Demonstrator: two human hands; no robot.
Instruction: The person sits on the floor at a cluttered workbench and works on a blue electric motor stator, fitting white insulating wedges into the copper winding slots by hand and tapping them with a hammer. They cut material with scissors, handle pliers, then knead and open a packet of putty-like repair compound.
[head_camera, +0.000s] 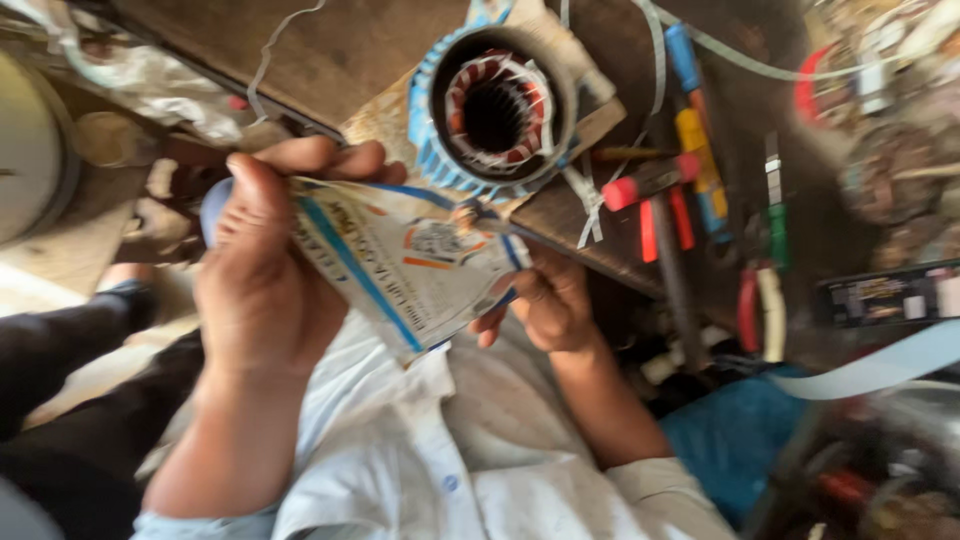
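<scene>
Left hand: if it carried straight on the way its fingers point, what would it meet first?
Probably the blue motor stator just beyond the fingers of the left hand, which holds a printed packet; depth is unclear.

Views: one only, a head-worn camera; no second view shares the scene.
Position: above the person's chest, close to both hands.
Direction: steeply downward and forward, over the white shirt (430, 470) toward the wooden workbench (370, 45).
Nearness: very close; the left hand (262, 280) and right hand (548, 305) fill the centre.
Tilt: frame is slanted, edges motion-blurred.
</scene>
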